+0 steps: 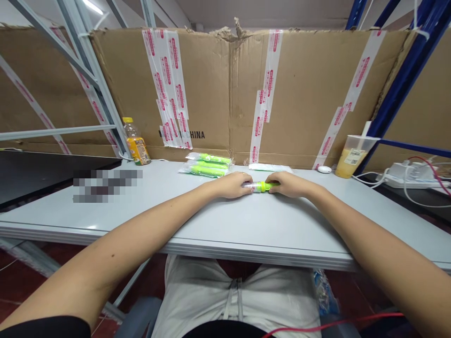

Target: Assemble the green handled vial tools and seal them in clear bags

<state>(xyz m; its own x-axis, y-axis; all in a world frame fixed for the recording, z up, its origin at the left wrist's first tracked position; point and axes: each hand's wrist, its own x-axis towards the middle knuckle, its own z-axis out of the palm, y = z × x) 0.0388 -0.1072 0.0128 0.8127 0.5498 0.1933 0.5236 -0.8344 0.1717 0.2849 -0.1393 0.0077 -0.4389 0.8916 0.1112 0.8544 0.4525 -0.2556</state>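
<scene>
Both my hands rest on the white table (218,225), holding one small green item in a clear wrapper (261,187) between them. My left hand (235,184) is closed on its left end, my right hand (287,183) on its right end. Just behind them lies a stack of similar green packets (207,165) in clear wrappers. A flat clear packet (269,167) lies to the right of that stack.
A taped cardboard wall (303,94) stands along the table's back edge. At the back left stands a yellow drink bottle (136,142). A plastic cup with a yellow drink (354,156) and a small white round object (324,169) are at the back right, beside a white power strip with cables (408,174).
</scene>
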